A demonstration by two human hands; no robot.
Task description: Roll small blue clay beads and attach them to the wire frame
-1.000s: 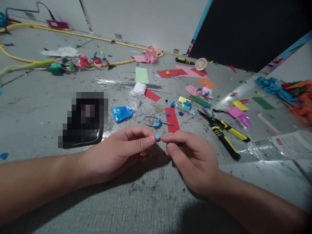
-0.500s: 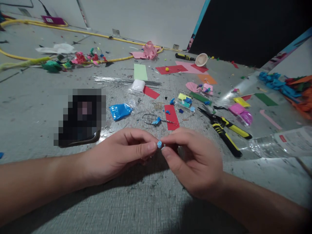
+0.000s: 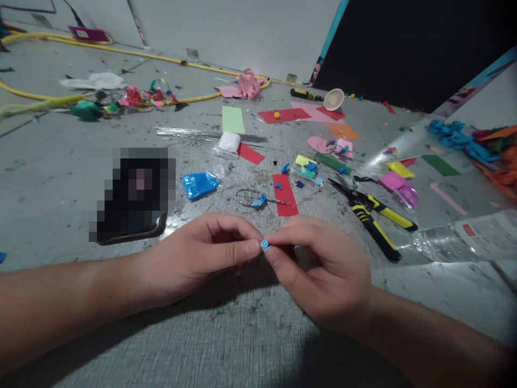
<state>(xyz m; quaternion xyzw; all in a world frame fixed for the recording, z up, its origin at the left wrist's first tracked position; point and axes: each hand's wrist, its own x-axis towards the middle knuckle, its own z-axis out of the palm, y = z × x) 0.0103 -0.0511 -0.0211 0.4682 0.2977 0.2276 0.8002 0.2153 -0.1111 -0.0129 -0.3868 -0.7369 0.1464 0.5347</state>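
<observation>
A small light-blue piece of modelling clay, rounded with a curled top, sits between the fingertips of both hands. My left hand pinches it from the left with thumb and forefinger. From the right, thumb and forefinger of my right hand close on its other side. Just beyond the hands lies a looped wire piece with a blue clay bit on it, its twisted end across a red paper strip. A blue clay packet rests further left.
Black-and-yellow pliers lie to the right, near a clear plastic bottle. A phone is at the left. Behind are a bundle of thin wires, a white clay packet, paper pieces and a yellow cable.
My right thumb and forefinger have moved slightly left and closed onto the blue clay. The clay sits a little lower and shows its curled top more clearly.
</observation>
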